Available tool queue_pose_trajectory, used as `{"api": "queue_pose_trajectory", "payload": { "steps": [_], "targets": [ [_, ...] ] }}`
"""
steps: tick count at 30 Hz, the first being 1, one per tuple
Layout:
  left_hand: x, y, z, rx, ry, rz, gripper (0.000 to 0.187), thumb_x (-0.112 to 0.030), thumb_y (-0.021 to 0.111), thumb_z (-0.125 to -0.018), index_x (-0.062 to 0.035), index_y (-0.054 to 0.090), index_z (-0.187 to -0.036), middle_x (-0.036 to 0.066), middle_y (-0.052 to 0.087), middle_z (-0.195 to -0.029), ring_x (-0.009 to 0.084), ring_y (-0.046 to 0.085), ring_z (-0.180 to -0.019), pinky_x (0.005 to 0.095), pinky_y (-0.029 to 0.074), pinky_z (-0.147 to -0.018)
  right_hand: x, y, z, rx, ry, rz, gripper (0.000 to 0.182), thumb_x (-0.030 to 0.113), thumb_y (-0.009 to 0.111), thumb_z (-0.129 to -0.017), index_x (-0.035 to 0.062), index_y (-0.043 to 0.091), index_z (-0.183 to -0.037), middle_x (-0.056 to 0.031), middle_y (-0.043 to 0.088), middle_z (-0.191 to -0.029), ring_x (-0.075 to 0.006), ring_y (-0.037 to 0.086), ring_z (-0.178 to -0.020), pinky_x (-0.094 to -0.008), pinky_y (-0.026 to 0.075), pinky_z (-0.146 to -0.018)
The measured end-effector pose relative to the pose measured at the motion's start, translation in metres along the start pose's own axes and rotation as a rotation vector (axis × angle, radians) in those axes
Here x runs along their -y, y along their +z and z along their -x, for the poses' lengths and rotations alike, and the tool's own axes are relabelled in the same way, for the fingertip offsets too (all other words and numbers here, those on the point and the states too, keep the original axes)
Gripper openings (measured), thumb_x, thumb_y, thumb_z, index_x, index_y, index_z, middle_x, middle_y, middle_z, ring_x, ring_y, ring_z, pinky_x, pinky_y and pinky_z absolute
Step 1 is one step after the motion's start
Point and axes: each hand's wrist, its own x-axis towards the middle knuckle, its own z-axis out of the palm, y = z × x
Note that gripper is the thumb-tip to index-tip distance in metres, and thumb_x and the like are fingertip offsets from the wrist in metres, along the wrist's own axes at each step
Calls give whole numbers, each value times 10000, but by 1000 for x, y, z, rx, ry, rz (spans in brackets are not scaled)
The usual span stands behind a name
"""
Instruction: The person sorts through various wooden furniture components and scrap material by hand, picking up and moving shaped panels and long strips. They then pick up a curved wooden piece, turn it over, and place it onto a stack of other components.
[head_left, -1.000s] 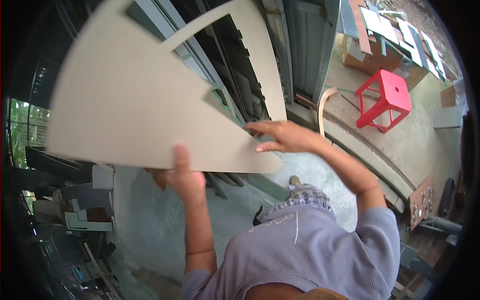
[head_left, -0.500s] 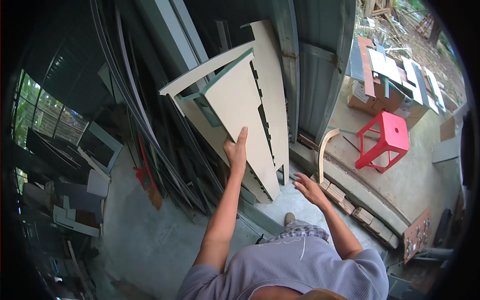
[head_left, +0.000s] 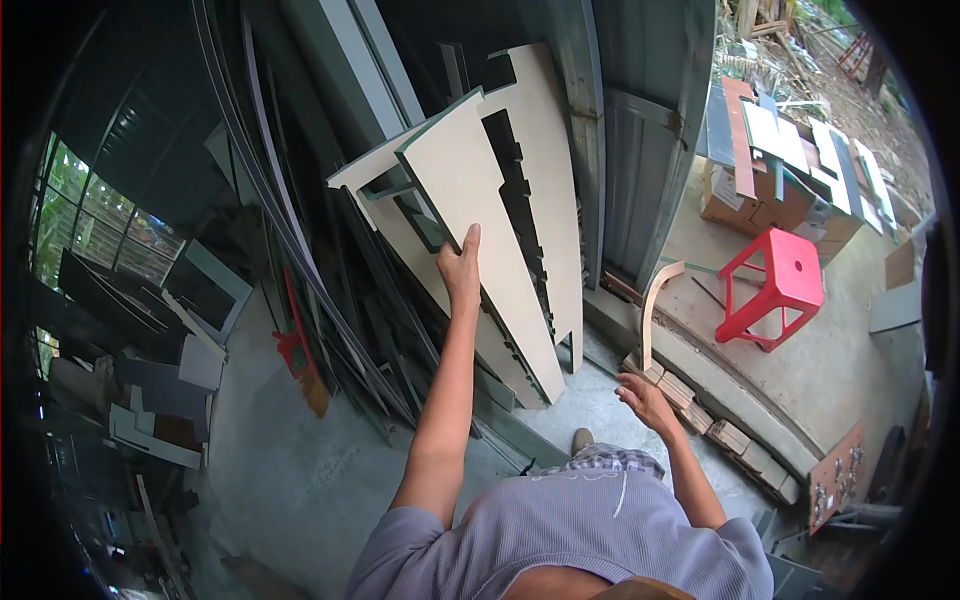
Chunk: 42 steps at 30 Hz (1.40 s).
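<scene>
My left hand grips the left edge of a long cream panel with dark green edges, its thumb lying on the pale face. Behind that panel, another cream panel with a notched edge leans upright. A further cream piece slants at the upper left of the held one, and the panels' lower ends are near the floor. My right hand hangs in the air above the floor, fingers apart and holding nothing. Nearest to it are a curved wooden strip and short wooden blocks.
Long dark strips lean on the left, beside a red-handled broom. A red plastic stool stands to the right, below boards piled on cardboard boxes. A low concrete step runs along the right side.
The held panel has shifted left with my left hand, widening the gap to the notched panel behind. My right hand has moved slightly right and down.
</scene>
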Motion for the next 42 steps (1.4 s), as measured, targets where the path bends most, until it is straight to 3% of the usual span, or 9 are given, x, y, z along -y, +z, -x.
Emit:
{"api": "queue_pose_trajectory", "payload": {
  "steps": [6, 9, 11, 26, 30, 32, 37, 39, 42],
  "targets": [
    [-7, -4, -12, -128, 330, -139, 218, -151, 588, -814, 51, 542, -883, 105, 596, -766, 152, 551, -673, 289, 435, -624, 11, -4, 10, 22, 10, 178, 404, 331, 501, -869, 44, 474, -1151, -165, 605, -995, -238, 589, -897, -337, 452, -775],
    [-9, -6, -29, -50, 297, -241, 217, -155, 586, -805, 55, 532, -815, 134, 586, -705, 200, 556, -628, 312, 429, -608, 6, -6, 13, 43, 39, 183, 404, 334, 500, -869, 44, 477, -1149, -167, 602, -1004, -238, 588, -905, -335, 451, -779],
    [-13, -1, -38, -18, 297, -334, 221, -169, 588, -801, 47, 538, -793, 155, 586, -693, 236, 563, -628, 332, 429, -612, 4, -6, 15, 12, 39, 147, 389, 338, 503, -859, 66, 499, -1137, -178, 605, -991, -295, 595, -897, -365, 458, -759],
    [14, 20, -94, -16, 344, -286, 262, -167, 592, -793, 69, 508, -718, 123, 516, -575, 189, 482, -512, 336, 384, -514, -18, -4, 30, -24, 55, 126, 375, 325, 508, -859, 63, 504, -1128, -177, 604, -988, -289, 596, -888, -362, 460, -757],
    [25, 21, -99, -21, 303, -296, 270, -179, 590, -798, 81, 518, -790, 150, 555, -657, 211, 525, -586, 334, 408, -566, -21, -5, 38, -40, 82, 131, 370, 323, 507, -860, 64, 507, -1124, -179, 605, -985, -288, 597, -877, -363, 463, -750],
    [25, 24, -96, -77, 332, -283, 279, -187, 591, -799, 83, 538, -845, 163, 579, -714, 231, 558, -648, 335, 428, -609, -24, -8, 40, -17, 115, 127, 369, 293, 509, -869, 48, 485, -1144, -160, 603, -1005, -222, 590, -891, -328, 453, -765],
    [28, 19, -93, -8, 258, -193, 419, -227, 598, -800, 77, 484, -1066, 208, 578, -961, 297, 573, -891, 345, 444, -767, -35, -6, 50, -45, 115, 147, 362, 285, 511, -867, 51, 489, -1142, -160, 609, -987, -221, 594, -878, -328, 455, -759],
    [19, 20, -73, -65, 254, -427, 573, -250, 606, -801, 62, 361, -1215, 241, 461, -1169, 326, 485, -1064, 367, 401, -873, -42, -7, 58, -79, 132, 131, 362, 281, 512, -865, 49, 491, -1142, -161, 612, -975, -220, 599, -863, -325, 457, -753],
    [12, 8, -15, 13, 266, -308, 635, -227, 610, -806, 42, 280, -1277, 229, 352, -1277, 322, 403, -1154, 381, 356, -926, -89, -1, 74, -143, 216, 32, 354, 253, 509, -860, 21, 497, -1128, -143, 618, -937, -194, 603, -820, -303, 464, -720]
  ]
}}
